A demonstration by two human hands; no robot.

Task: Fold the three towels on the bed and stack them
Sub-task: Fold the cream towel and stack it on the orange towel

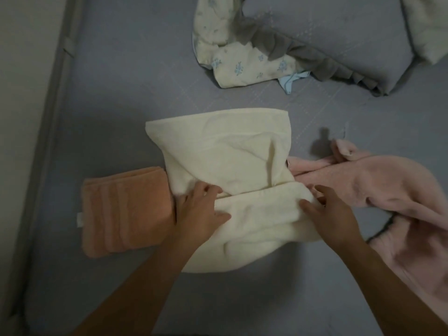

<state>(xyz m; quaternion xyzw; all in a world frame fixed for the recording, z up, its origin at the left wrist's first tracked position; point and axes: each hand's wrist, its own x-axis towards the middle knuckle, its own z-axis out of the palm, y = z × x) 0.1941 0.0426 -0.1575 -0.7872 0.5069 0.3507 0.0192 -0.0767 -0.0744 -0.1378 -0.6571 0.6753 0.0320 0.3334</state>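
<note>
**Operator:** Both hands are on the cream towel (225, 151) right now. On my feed the left hand (198, 209) pinches the left end of the folded-over near edge, thumb on top of the cloth and fingers curled round it. The right hand (327, 209) grips the right end of that same edge the same way, thumb lying on the fold and fingertips tucked over the far side.

**Observer:** Where does that towel lie?

**Operator:** Mid-bed (121, 93), on the grey-blue sheet. Its far half is spread flat with a few creases; the near part is doubled back into a thick roll between the two hands.

**Observer:** And the other two?

**Operator:** I see the orange towel (126, 209) already folded into a neat block, just left of the cream one and touching it by the left hand. The pink towel (388, 190) is unfolded and rumpled on the right, its edge running under or against the cream towel's right side; I cannot tell which.

**Observer:** Anything else in view?

**Operator:** Far side of the bed: a crumpled floral cloth (237, 66) with a grey ruffled piece (315, 59) lying across it, well apart from the towels. A pale pillow (426, 27) shows at the top right corner.
</note>
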